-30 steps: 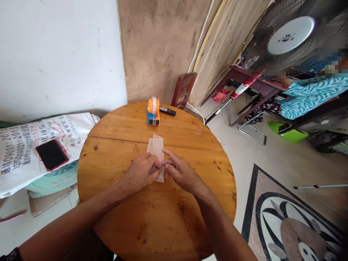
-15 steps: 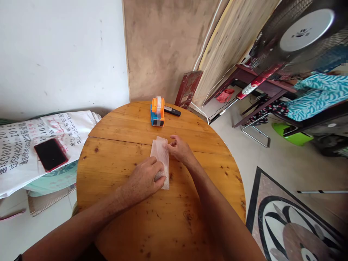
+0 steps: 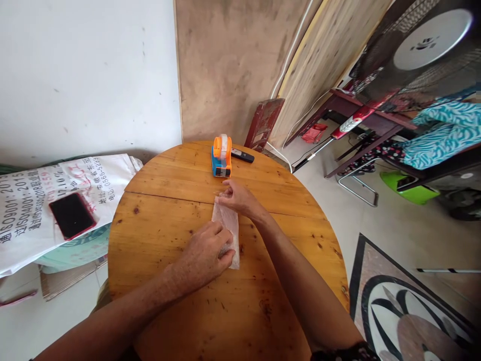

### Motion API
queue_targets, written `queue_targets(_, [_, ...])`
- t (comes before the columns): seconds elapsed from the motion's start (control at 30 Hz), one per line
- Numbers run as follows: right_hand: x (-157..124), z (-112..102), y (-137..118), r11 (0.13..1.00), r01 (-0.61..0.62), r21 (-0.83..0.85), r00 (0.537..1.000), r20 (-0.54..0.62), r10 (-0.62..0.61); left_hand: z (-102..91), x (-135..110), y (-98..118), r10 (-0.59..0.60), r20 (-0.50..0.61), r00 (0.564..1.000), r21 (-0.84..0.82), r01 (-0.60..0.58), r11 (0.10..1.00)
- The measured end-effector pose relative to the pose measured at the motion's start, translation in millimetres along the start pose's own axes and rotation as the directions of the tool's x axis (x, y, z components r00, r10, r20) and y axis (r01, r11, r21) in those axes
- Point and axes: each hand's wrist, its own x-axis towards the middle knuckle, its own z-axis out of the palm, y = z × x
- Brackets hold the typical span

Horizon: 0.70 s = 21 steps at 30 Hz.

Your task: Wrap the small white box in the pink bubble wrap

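The right hand (image 3: 240, 198) is now reaching across the far end of the translucent wrap (image 3: 228, 218), instead of working at its right edge as in the frame half a second ago. Its thumb is meeting the wrap while one finger is extending above; whether it is pinching the edge or only touching it, I cannot tell. The left hand (image 3: 208, 245) is curling over the nearer part, thumb and fingers standing a little apart; it is probably anchoring the strip so that it does not slide, though the hand is hiding whether anything is being gripped underneath. The wrap is lying lengthwise in front of the person, near the middle of the round wooden table (image 3: 169, 205), where both hands are reaching it easily. Beyond it, a blue-and-orange tape dispenser (image 3: 218, 165) is standing near the far edge, likely there to be within reach while leaving working room, and a dark, slim object (image 3: 243, 156) is lying just beside it. Off to the left, a phone (image 3: 72, 215) is resting on a printed white sack (image 3: 26, 200).
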Motion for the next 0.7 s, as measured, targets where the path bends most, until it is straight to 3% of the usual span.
queue_targets(0.17, [5,3,-17,0.988,0.005,-0.156,0.989,-0.147,-0.028,1.4,0,0,-0.007,0.014,1.000,0.023,0.007,1.000])
queue_targets(0.23, [11,2,-14,0.997,-0.025,-0.076,0.976,-0.216,0.008,2.3,0,0,-0.005,0.006,1.000,0.023,0.005,1.000])
queue_targets(0.3, [20,0,-8,0.992,-0.060,0.113,0.972,-0.221,0.084,2.8,0,-1,0.002,0.001,1.000,0.021,-0.002,1.000])
queue_targets(0.4, [32,-3,2,0.928,-0.122,0.351,0.976,-0.128,0.177,2.3,0,-2,0.011,-0.005,1.000,0.022,-0.010,1.000])
queue_targets(0.5, [32,-10,8,0.884,-0.173,0.433,0.974,-0.058,0.219,1.0,0,-2,0.016,0.001,1.000,0.022,-0.016,1.000])
queue_targets(0.7, [-7,-26,23,0.687,-0.310,0.657,0.948,0.161,0.274,1.1,0,-3,0.031,-0.010,0.999,0.012,-0.030,0.999])
